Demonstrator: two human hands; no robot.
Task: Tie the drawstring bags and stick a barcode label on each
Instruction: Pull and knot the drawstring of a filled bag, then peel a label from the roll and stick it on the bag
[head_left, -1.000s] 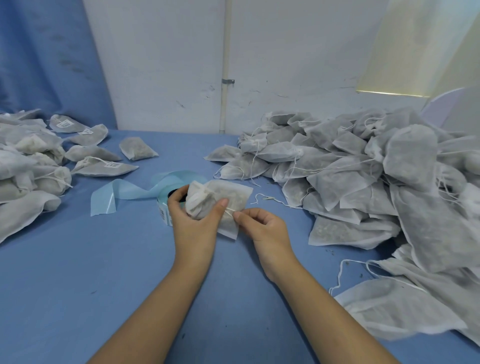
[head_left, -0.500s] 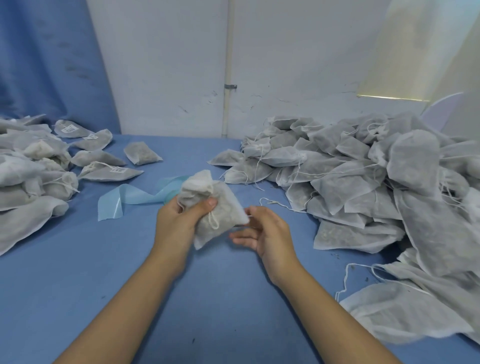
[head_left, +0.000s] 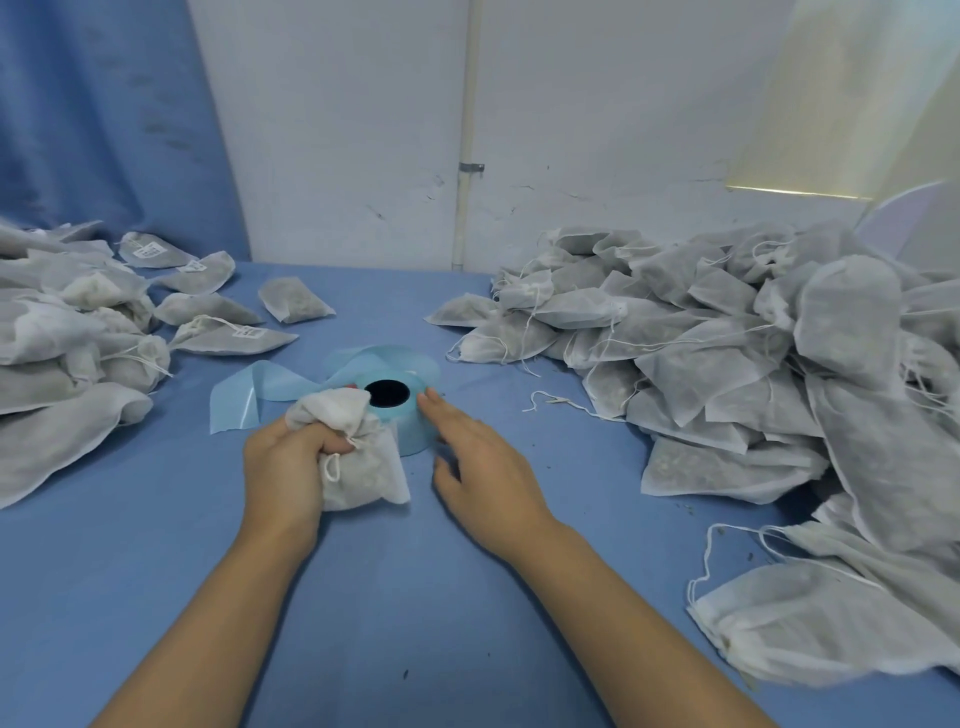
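Behind the blue tabletop (head_left: 156, 597), a white wall (head_left: 571, 130) and a blue curtain (head_left: 104, 130) are seen. Near the tabletop's middle, a drawstring bag (head_left: 358, 462) is gripped at its gathered neck by the left hand (head_left: 283, 467), fingers curled round it. The right hand (head_left: 483, 467) is held with straight fingers, its fingertips laid against the right rim of the pale blue label roll (head_left: 410, 436) just behind the bag. Bags with loose strings (head_left: 727, 353) are heaped along the right edge; labelled bags (head_left: 234, 335) are spread by the left edge.
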